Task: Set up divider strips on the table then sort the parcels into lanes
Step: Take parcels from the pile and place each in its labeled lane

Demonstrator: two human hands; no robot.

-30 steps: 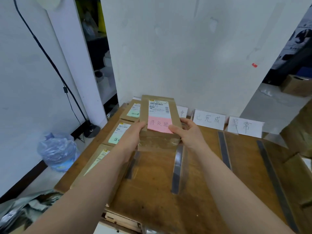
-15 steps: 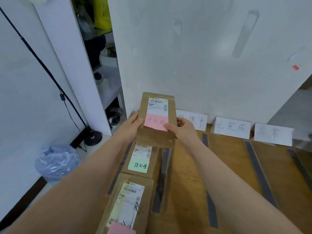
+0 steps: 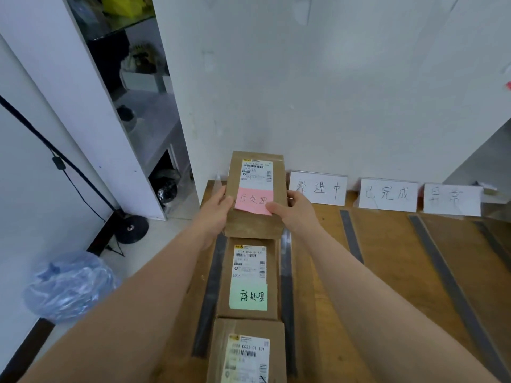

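Left grip and right grip clamp the side edges of a parcel at the far end of the worktop's leftmost lane. Pink note: 待处理. Signs: 处理中, 己完成, 异常.

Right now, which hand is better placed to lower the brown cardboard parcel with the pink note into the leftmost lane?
Left, probably. The left hand grips the brown parcel's left edge, arm alongside that lane; the right hand also grips it but reaches across a grey divider strip.
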